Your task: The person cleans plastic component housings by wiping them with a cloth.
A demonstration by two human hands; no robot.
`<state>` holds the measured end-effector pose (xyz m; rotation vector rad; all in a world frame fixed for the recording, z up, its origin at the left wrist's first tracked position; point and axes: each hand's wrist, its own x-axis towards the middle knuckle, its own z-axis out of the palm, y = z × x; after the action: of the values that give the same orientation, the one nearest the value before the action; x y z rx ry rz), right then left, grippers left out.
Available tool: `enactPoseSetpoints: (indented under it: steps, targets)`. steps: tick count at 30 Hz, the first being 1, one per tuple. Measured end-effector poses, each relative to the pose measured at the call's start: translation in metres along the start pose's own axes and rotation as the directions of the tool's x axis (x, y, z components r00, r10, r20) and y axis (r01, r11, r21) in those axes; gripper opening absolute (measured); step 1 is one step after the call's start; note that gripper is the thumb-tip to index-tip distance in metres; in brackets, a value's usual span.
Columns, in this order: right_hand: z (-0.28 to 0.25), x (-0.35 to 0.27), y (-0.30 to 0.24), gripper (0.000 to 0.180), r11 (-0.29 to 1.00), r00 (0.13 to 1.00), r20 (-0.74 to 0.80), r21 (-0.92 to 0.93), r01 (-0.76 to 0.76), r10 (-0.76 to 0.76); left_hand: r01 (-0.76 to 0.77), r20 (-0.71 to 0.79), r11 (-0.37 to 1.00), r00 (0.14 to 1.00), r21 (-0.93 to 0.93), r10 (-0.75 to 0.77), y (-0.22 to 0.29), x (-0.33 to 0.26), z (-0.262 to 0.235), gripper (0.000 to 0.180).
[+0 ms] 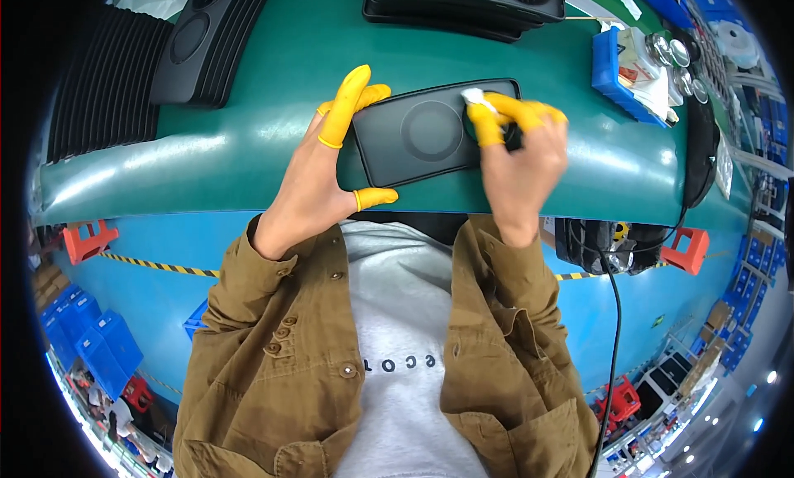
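A black rectangular plastic panel (382,144) with a raised round ring lies slightly tilted on the green table in front of me. My left hand (318,172), in yellow finger cots, grips its left end: the thumb is at the lower edge, a finger at the upper left corner, and the index finger sticks up. Over the panel's right part, my right hand (525,160), also in yellow finger cots, pinches a small white wipe (472,96) near the top edge. That hand is slightly blurred and hides the panel's right end.
Stacks of similar black panels stand at the far left (186,48) and far middle (463,11) of the green table (273,73). A blue bin (608,69) with bottles and packets is at the right, beside a black bag (700,151). A black cable (616,329) hangs at my right.
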<state>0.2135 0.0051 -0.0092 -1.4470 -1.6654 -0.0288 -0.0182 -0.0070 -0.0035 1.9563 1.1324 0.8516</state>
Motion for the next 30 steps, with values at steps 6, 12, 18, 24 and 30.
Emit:
enactPoseSetpoints:
  steps: [6, 12, 18, 24, 30]
  targets:
    - [0.012, 0.019, 0.002, 0.017, 0.943, 0.995, 0.098, -0.333, 0.014, 0.020, -0.002, -0.016, 0.999, 1.000, 0.049, 0.003, 0.008, -0.002, 0.001, 0.126]
    - [-0.020, 0.025, 0.014, 0.012, 0.932, 0.928, 0.102, -0.107, -0.347, 0.358, -0.007, -0.039, 0.999, 0.999, -0.036, 0.006, 0.006, -0.002, 0.003, 0.123]
    - [0.012, 0.023, -0.006, 0.017, 0.969, 0.982, 0.186, -0.249, 0.007, 0.041, -0.051, -0.034, 0.999, 0.998, 0.017, 0.051, 0.004, 0.000, 0.002, 0.122]
    - [-0.042, 0.025, 0.042, 0.016, 0.802, 0.807, 0.273, 0.158, -0.575, 0.525, -0.013, -0.038, 1.000, 0.999, -0.019, 0.013, 0.005, -0.002, 0.003, 0.121]
    - [-0.061, -0.012, 0.056, 0.018, 0.624, 0.779, 0.112, 0.535, -0.570, 0.616, -0.009, -0.031, 1.000, 0.999, 0.023, 0.010, 0.009, -0.003, 0.004, 0.120]
